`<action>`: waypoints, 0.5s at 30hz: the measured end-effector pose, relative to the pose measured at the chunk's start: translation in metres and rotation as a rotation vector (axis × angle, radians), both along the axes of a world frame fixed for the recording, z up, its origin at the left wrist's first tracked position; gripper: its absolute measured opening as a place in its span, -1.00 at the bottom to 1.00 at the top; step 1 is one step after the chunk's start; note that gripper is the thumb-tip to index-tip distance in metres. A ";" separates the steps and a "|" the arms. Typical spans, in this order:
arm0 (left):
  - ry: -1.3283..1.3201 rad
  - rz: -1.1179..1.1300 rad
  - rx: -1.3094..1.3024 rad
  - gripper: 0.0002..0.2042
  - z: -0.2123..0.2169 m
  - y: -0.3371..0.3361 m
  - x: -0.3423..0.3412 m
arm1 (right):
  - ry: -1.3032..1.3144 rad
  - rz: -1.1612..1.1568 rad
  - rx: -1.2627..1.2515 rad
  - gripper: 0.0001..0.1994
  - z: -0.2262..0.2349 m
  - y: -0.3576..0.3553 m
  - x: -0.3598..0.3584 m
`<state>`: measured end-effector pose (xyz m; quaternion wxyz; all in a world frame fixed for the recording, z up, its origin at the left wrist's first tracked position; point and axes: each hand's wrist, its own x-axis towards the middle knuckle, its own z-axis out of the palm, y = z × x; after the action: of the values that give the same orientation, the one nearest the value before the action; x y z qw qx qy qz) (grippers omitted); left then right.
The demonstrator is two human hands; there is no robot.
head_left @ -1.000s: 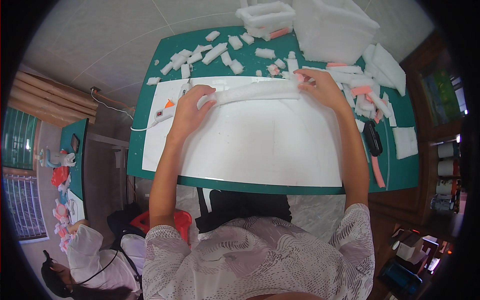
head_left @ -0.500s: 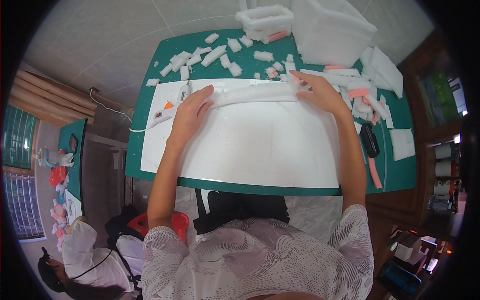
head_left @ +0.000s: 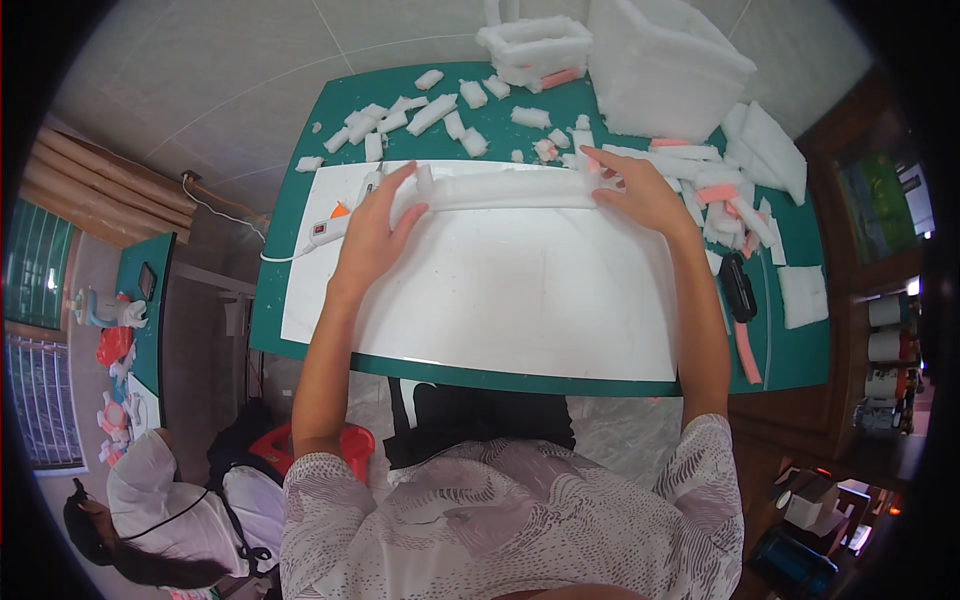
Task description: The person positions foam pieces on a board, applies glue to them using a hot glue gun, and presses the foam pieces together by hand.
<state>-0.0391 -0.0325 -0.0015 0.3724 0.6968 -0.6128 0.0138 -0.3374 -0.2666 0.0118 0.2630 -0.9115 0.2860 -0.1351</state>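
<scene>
From the head camera, we've got a long white foam strip [head_left: 515, 190] lying along the far edge of the white board [head_left: 520, 290], a hand at each end. Our left hand [head_left: 382, 222] is at the board's far left, thumb and fingers apart around that end; our right hand [head_left: 640, 195] is at the far right corner, also spread thumb from fingers. We can't tell whether either is really squeezing, since the knuckles cover both ends of the strip. A white tool with a red switch [head_left: 325, 231] sits on the board's left side, partly lost behind our left hand. Our right forearm covers much of the board's right edge, with a black-handled thing [head_left: 738, 288] just past it, too dark to make out. Beyond the board, the big foam box [head_left: 660, 75] gets cut off up top, and the foam pile [head_left: 735, 205] off its far right overlaps too much to count.
</scene>
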 end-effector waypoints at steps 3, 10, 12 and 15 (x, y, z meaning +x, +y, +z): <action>0.126 0.045 -0.086 -0.71 0.006 0.005 0.010 | -0.006 -0.012 0.007 -0.32 -0.002 0.002 0.000; 0.200 0.182 -0.148 -0.89 0.002 0.028 0.048 | -0.022 0.008 0.025 -0.32 0.000 0.000 0.000; 0.246 0.195 -0.102 -0.90 0.000 0.034 0.052 | -0.025 0.009 0.032 -0.32 -0.003 0.000 0.001; 0.386 0.140 -0.117 -0.86 0.000 0.041 0.055 | -0.006 -0.001 0.045 -0.32 0.000 0.000 0.000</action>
<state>0.0155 0.0080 -0.0013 0.5207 0.7045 -0.4785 -0.0588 -0.3370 -0.2666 0.0117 0.2843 -0.9048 0.2885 -0.1315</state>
